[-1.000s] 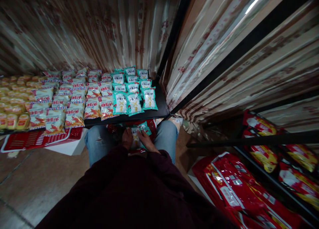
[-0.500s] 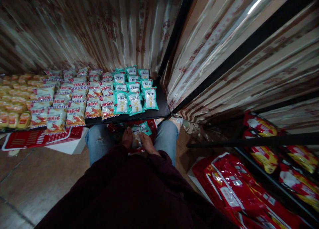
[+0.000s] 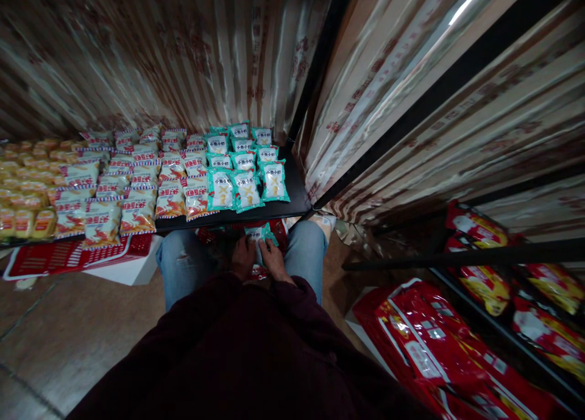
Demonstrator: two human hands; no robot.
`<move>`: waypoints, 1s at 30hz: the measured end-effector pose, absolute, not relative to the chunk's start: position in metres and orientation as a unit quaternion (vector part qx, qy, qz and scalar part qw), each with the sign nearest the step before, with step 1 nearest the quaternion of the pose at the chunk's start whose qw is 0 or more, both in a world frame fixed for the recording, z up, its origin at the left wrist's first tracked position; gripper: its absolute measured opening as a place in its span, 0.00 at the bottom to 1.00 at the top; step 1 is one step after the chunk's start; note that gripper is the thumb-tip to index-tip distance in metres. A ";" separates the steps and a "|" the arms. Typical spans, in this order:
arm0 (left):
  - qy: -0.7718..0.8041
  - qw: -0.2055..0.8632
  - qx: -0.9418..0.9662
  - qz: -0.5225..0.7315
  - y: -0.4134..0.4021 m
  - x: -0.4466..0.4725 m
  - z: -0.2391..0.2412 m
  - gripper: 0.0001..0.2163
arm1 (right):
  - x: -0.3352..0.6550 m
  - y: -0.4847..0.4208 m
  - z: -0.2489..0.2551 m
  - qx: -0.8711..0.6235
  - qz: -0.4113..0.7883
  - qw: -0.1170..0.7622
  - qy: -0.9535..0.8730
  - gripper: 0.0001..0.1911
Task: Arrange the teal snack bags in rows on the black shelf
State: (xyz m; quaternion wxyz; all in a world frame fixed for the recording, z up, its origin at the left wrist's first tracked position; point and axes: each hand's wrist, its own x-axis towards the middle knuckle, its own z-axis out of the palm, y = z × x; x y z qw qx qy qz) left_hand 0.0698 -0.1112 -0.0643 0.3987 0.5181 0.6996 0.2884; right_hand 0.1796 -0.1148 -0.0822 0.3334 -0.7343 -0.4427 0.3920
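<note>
Between my knees, my left hand and my right hand are closed around the sides of a teal and white snack bag. Its printed top shows above my fingers, while its lower part is mostly covered by them. More teal wrapping shows just behind my right fingers; whether it is a second bag I cannot tell. Ahead, matching teal snack bags are laid in rows near the right end of the black shelf. Left of them lie rows of white and orange snack bags.
Small yellow packs fill the shelf's far left. A red basket and a white box are below its edge. Large red bags lie on my right, beside a rack of red and yellow bags. Pleated curtains hang behind.
Both hands have shifted slightly, the left moving right and inward over the bag. The bag has moved a little up and right, and less of its front shows.
</note>
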 end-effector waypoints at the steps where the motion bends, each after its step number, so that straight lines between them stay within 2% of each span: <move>1: 0.697 0.411 0.513 0.287 -0.111 0.070 -0.064 0.18 | 0.180 -0.115 -0.082 -0.732 0.397 0.332 -0.443 0.26; 7: 0.692 0.487 0.438 0.304 -0.111 0.066 -0.061 0.18 | 0.180 -0.116 -0.073 -0.681 0.449 0.378 -0.438 0.25; 17: 0.607 0.590 0.340 0.410 -0.112 0.071 -0.050 0.22 | 0.181 -0.115 -0.069 -0.640 0.425 0.464 -0.442 0.22; 24: 0.543 0.671 0.301 0.405 -0.112 0.068 -0.038 0.24 | 0.184 -0.114 -0.075 -0.620 0.369 0.506 -0.472 0.18; 30: 0.489 0.753 0.169 0.405 -0.115 0.070 -0.050 0.22 | 0.185 -0.112 -0.082 -0.637 0.321 0.504 -0.487 0.18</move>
